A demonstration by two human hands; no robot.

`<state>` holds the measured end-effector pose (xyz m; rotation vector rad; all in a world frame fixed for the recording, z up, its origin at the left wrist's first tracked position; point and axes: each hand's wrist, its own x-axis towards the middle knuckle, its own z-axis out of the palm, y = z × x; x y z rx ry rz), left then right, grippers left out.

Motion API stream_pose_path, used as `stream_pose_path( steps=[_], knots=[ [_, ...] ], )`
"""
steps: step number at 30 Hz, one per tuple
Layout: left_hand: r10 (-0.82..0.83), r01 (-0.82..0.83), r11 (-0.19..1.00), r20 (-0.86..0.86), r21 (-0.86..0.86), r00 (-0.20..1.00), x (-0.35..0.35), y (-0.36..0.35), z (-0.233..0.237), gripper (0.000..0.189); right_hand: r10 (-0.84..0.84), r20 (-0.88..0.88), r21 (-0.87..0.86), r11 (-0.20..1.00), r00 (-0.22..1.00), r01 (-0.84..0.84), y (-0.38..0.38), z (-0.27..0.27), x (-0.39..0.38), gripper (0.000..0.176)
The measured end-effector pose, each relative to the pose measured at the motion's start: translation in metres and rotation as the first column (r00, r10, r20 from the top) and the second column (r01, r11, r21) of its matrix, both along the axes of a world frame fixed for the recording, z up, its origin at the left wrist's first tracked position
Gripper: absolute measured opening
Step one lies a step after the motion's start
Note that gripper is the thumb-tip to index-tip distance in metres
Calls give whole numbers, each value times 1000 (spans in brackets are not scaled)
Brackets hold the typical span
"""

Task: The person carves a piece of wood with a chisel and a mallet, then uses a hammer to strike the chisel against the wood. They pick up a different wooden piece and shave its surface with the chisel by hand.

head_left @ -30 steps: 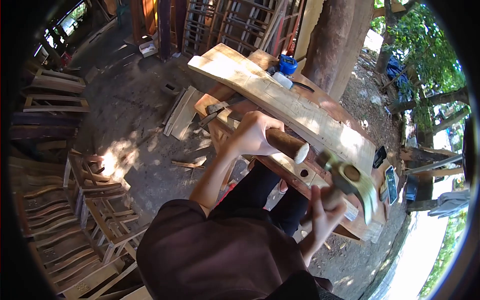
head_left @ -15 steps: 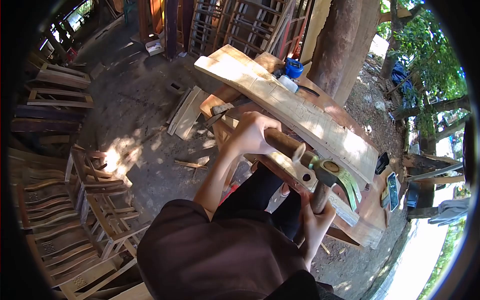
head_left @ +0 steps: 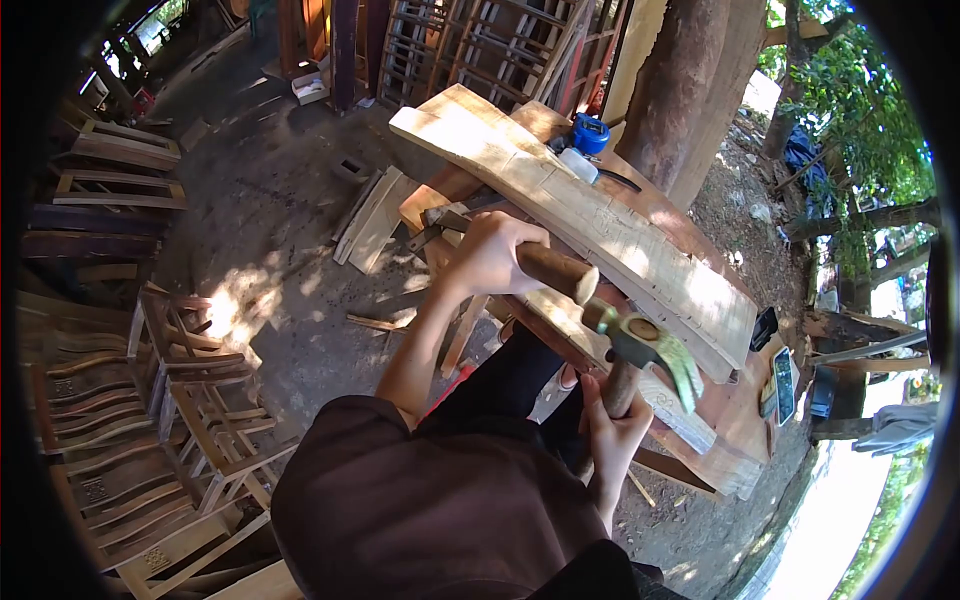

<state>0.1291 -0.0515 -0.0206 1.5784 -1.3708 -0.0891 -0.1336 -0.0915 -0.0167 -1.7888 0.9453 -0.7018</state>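
A short round wooden piece (head_left: 556, 272), like a tool handle, juts toward the right from my left hand (head_left: 490, 258), whose fingers are wrapped around it. Its far end is hidden behind the hand. My right hand (head_left: 612, 432) grips the wooden handle of a claw hammer (head_left: 640, 342). The hammer's face lies just beside the near end of the wooden piece, and its claw points to the lower right. Both hands are above the near side of the wooden bench (head_left: 735, 455). Beyond them, a long pale plank (head_left: 600, 225) rests across the bench.
A blue tape measure (head_left: 590, 134) and a white container (head_left: 578, 166) sit behind the plank. A phone (head_left: 784, 386) lies at the bench's right end. Wooden chair frames (head_left: 195, 400) fill the left side. Board offcuts (head_left: 372, 225) lie on the ground near a tree trunk (head_left: 672, 110).
My left hand has shifted slightly up and left with the wooden piece. The hammer in my right hand has moved a little to the left.
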Motion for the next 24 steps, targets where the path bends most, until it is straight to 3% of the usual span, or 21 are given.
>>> stream_pose_path(
  steps=[2,4,8,9,10,16,20,21,24],
  knots=[
    [-32,32,999,11,24,999,6,6,-1,19,-58,151,301,953,987,10,1,13,-6,18],
    [-48,48,998,9,52,999,0,12,-1,19,-112,370,269,963,922,9,2,16,-18,12],
    [-74,76,992,18,-104,997,-52,8,4,18,-82,516,-31,993,852,115,-4,3,-54,20],
    [-32,48,988,105,-146,994,-68,2,-2,19,-56,536,-70,991,842,110,-8,-4,-66,19],
    [-48,65,986,115,-153,992,-83,-2,-6,18,80,534,-197,980,842,32,-14,-6,-74,20],
    [-158,180,968,133,-174,978,-153,-25,-16,21,31,431,-266,959,902,94,-7,-11,-109,21],
    [-177,197,953,108,-230,978,-152,-22,-5,19,85,265,-464,884,960,50,-10,4,-142,23],
    [-160,176,939,78,-296,984,-152,-23,-8,21,104,300,-491,869,948,60,-10,5,-145,23],
    [-190,204,952,83,-226,978,-143,-17,-6,19,72,385,-510,848,920,147,-4,-5,-134,25]
  ],
)
